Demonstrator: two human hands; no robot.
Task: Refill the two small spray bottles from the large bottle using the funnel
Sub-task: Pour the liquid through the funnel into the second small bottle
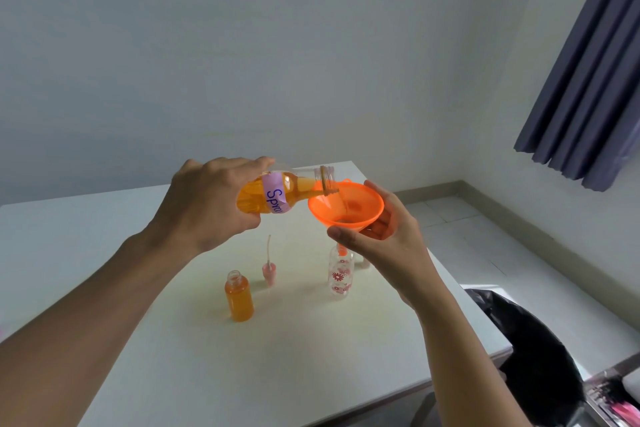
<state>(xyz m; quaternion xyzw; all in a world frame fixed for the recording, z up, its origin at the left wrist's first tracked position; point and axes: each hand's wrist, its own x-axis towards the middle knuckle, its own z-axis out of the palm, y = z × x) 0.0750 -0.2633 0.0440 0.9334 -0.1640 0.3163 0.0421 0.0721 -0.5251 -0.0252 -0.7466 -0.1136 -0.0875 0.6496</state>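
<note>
Soft even daylight, faint shadows, mild blur, wide-angle edge distortion.

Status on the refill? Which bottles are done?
Done: the plain small bottle stands full of orange liquid, uncapped. In hand: left hand tips the large labelled bottle into the orange plastic funnel, steadied by the right hand in the flowered clear bottle, apparently empty. Left: fill it, refit the pink spray top.
</note>
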